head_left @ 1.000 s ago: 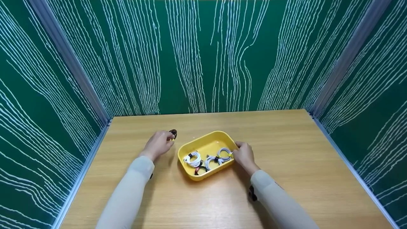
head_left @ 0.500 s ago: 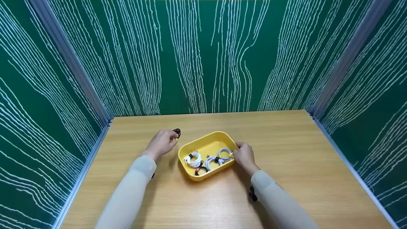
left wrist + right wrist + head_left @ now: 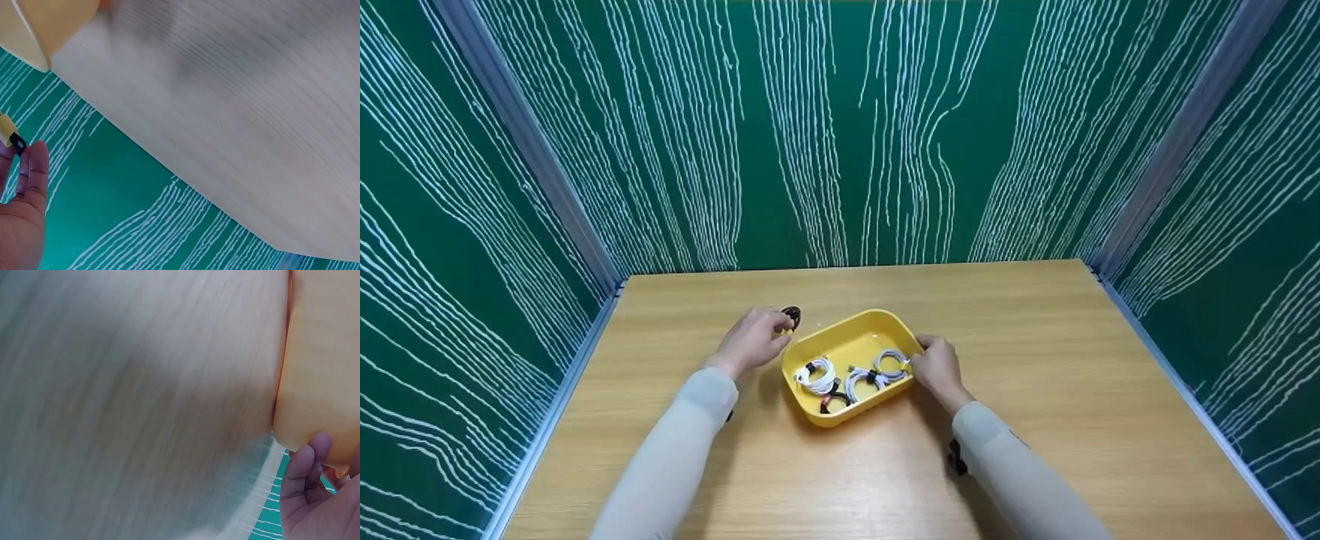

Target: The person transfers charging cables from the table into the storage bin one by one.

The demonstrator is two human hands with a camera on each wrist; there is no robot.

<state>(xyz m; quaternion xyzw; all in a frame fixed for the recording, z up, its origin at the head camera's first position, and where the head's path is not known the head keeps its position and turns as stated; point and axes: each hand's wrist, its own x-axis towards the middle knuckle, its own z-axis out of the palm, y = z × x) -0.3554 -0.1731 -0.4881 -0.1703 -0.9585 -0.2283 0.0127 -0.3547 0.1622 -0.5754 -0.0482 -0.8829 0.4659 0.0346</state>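
Note:
My left hand pinches a coiled black cable with a yellow tie, just beyond the left rim of a yellow bin. My right hand grips the bin's right end, its thumb at the rim and fingers against the outer wall. Inside the bin lie a white cable coil with a black strap, a small black and red cable, a pale coil with a black strap, and a grey coil with a yellow tie.
The bin stands at an angle on a wooden table. Green panels with white wavy lines enclose the back and both sides, joined by grey metal posts.
My left hand has moved right with the black cable, from the open table up to the bin's left rim. The right hand and the bin have stayed nearly still.

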